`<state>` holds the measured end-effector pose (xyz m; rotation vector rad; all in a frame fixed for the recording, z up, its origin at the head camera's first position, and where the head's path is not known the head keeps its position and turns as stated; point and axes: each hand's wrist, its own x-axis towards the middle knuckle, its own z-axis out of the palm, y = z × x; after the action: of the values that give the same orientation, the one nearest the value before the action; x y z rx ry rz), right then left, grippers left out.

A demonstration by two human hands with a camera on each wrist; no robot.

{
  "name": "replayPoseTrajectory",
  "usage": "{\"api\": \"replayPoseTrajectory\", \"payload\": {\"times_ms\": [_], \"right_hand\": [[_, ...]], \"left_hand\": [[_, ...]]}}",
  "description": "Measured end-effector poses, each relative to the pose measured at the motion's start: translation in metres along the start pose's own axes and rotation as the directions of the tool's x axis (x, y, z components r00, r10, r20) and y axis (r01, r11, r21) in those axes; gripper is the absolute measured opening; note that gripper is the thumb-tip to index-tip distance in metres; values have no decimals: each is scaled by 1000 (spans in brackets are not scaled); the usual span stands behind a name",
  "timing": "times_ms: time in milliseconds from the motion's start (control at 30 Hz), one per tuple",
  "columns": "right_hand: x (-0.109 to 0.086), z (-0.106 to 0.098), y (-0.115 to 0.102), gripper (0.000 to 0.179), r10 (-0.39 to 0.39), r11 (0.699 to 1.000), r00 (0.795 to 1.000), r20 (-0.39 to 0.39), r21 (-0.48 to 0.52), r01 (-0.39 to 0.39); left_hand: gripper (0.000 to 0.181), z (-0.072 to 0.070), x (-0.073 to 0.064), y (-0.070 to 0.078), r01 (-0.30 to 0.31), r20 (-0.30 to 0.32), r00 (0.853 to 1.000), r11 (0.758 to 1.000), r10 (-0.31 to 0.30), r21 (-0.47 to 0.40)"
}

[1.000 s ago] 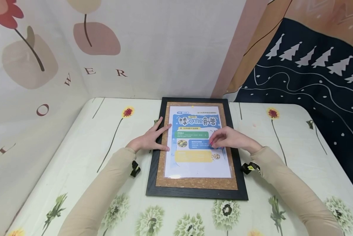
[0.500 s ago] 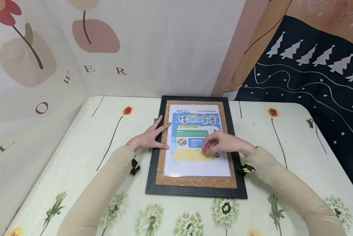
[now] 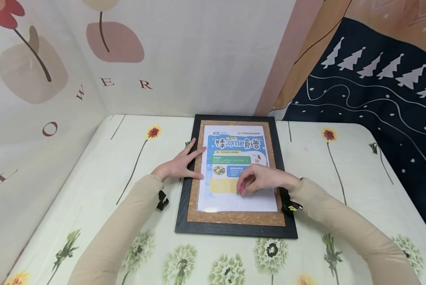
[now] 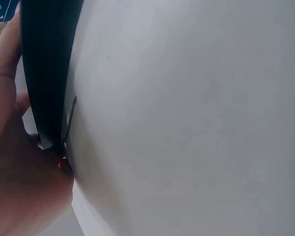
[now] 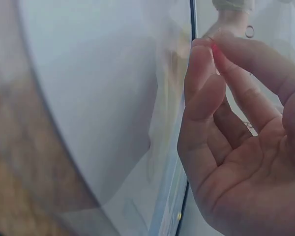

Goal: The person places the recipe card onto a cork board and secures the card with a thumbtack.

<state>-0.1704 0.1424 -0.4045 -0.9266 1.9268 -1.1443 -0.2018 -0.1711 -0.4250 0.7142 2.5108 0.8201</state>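
A printed sheet [image 3: 220,202] with blue, green and yellow panels lies on a cork board [image 3: 234,219] in a black frame [image 3: 234,229]. My left hand [image 3: 177,165] rests spread across the frame's left side, thumb and fingertips reaching the sheet's left edge. Over the sheet's lower half, my right hand [image 3: 259,178] pinches a small pink push pin [image 5: 215,50] between thumb and fingers; its tip is hidden. At the sheet's top middle sits a small yellow push pin [image 3: 232,126]. In the left wrist view, the black frame's edge passes beside the left hand.
The board lies flat on a table with a flowered cloth [image 3: 138,221]. Behind it rises a pale printed curtain [image 3: 198,59]. A dark cloth with white trees [image 3: 369,91] hangs at the right. Black bands with small cameras sit at both wrists.
My right hand has moved left and toward the near edge over the sheet, carrying the pink push pin. The left hand stays in place on the frame.
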Motion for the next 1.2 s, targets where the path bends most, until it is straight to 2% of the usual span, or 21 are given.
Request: {"api": "replayPoseTrajectory", "payload": {"times_ms": [333,600,1200], "right_hand": [[6,11,-1,10,-23,999,998,63,-38,26],[6,15,-4,9,2,998,998,67,-57,2],[9,21,1,9,-46,995,997,68,-88,52]], "left_hand": [[100,0,1,0,2,-4,1000,1000,-2,2],[100,0,1,0,-4,-1,1000,1000,4,5],[101,-1,1,1,-6,2,1000,1000,6,8]]}}
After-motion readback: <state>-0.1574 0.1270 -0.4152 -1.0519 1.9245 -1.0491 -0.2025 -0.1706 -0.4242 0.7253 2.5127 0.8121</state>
